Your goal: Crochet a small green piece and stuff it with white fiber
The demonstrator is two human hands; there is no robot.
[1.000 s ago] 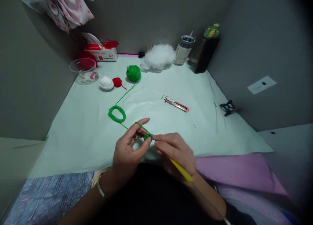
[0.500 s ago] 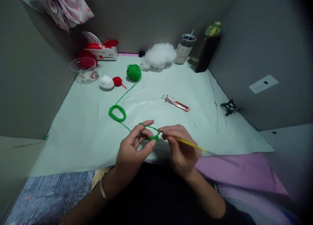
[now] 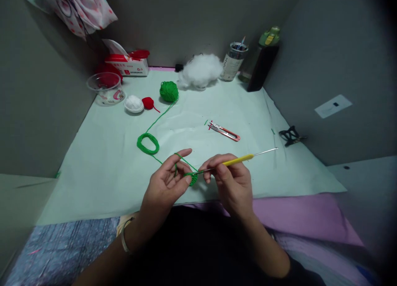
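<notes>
Between thumb and fingers, my left hand (image 3: 167,180) pinches a small green crochet piece (image 3: 193,179). Green yarn runs over its raised index finger down to the stitches. My right hand (image 3: 232,178) is closed around a crochet hook (image 3: 238,159) with a yellow grip and metal ends. One metal end meets the top edge of the green piece; the other points up to the right. From my left hand the yarn leads back to a loose green yarn coil (image 3: 148,143) and on to a green yarn ball (image 3: 169,91).
Orange-handled thread snips (image 3: 224,131) lie beyond my hands. A white yarn ball (image 3: 134,104), a red yarn ball (image 3: 148,103), a plastic tub (image 3: 107,89), white stuffing (image 3: 201,70), a pen jar (image 3: 233,62) and a bottle (image 3: 263,62) stand farther back. A black claw clip (image 3: 290,135) lies right.
The crochet hook has swung from pointing down-right to up-right, and its tip now meets the green piece. My left hand has shifted slightly left, and more of the stitched piece shows.
</notes>
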